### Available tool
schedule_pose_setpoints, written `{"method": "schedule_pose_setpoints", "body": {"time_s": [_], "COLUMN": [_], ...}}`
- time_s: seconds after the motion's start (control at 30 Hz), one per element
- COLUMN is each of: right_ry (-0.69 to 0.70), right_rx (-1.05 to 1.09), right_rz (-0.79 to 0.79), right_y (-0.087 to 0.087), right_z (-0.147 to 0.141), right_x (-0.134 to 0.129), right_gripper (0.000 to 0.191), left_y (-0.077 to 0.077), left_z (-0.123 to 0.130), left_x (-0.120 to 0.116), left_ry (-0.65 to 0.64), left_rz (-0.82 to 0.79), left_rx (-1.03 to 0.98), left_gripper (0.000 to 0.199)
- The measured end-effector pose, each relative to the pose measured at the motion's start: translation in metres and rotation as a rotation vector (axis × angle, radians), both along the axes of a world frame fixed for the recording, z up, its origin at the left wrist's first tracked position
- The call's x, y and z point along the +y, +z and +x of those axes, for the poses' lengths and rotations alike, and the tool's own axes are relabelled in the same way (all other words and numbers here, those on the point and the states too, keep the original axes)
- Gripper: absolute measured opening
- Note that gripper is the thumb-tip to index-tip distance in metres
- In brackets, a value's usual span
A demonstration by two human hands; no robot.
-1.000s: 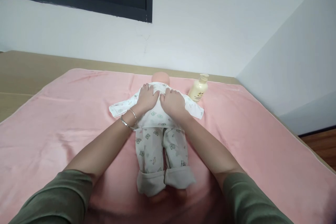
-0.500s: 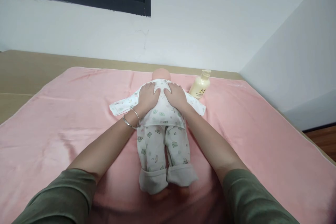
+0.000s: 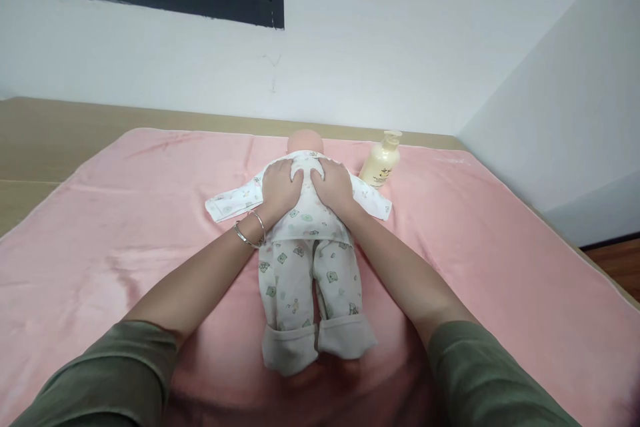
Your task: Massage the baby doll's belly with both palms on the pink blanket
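Observation:
A baby doll (image 3: 307, 217) in white printed pyjamas lies on a pink blanket (image 3: 165, 233), its bald head away from me and its sleeves spread to both sides. My left hand (image 3: 281, 185) rests flat on the left of its upper back, fingers stretched out. On the other side of the back lies my right hand (image 3: 333, 185), likewise flat. Both thumbs point inward, with a strip of the pyjama top between them. The trouser cuffs are folded up, and the feet are in shadow. A silver bangle (image 3: 250, 230) circles my left wrist.
A pale yellow pump bottle (image 3: 381, 160) stands on the blanket, close beyond the doll's right-hand sleeve. Behind the blanket runs a wooden surface (image 3: 75, 117) up to a white wall (image 3: 375, 47). A dark window frame (image 3: 200, 0) is at the upper left.
The hands stay flat on the doll's back in nearly the same place. The whole view has shifted only slightly.

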State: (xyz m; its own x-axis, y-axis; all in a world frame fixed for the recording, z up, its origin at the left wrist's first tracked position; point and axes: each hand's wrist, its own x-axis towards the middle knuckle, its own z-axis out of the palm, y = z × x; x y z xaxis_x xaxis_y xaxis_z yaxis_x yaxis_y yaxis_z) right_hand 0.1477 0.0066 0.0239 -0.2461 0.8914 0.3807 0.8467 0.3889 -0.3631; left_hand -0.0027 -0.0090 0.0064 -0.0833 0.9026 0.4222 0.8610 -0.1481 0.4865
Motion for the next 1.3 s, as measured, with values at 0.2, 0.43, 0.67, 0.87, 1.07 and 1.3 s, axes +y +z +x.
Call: {"method": "schedule_pose_setpoints", "body": {"time_s": [0.2, 0.43, 0.67, 0.87, 1.07, 1.3], "right_ry": [0.038, 0.136, 0.043, 0.032, 0.045, 0.047], "right_rx": [-0.052, -0.159, -0.275, -0.275, -0.065, -0.154], "right_rz": [-0.052, -0.058, -0.065, -0.096, -0.179, -0.103], "right_y": [0.004, 0.009, 0.023, 0.029, 0.029, 0.022], "right_z": [0.004, 0.009, -0.004, -0.013, 0.004, -0.011], "right_x": [0.006, 0.015, -0.017, -0.039, -0.008, -0.029], "right_gripper": [0.047, 0.051, 0.046, 0.036, 0.053, 0.048], "left_y": [0.001, 0.018, 0.029, 0.025, 0.019, 0.027], "left_z": [-0.003, 0.006, 0.013, -0.004, 0.0, -0.006], "left_x": [0.003, -0.014, -0.024, -0.008, -0.01, -0.005], "left_ry": [-0.017, -0.058, -0.135, -0.098, -0.083, -0.036], "left_rz": [-0.019, -0.033, -0.059, -0.097, -0.01, -0.125], "left_rx": [-0.022, 0.08, 0.041, -0.057, 0.028, -0.053], "left_gripper": [0.054, 0.04, 0.037, 0.038, 0.041, 0.04]}}
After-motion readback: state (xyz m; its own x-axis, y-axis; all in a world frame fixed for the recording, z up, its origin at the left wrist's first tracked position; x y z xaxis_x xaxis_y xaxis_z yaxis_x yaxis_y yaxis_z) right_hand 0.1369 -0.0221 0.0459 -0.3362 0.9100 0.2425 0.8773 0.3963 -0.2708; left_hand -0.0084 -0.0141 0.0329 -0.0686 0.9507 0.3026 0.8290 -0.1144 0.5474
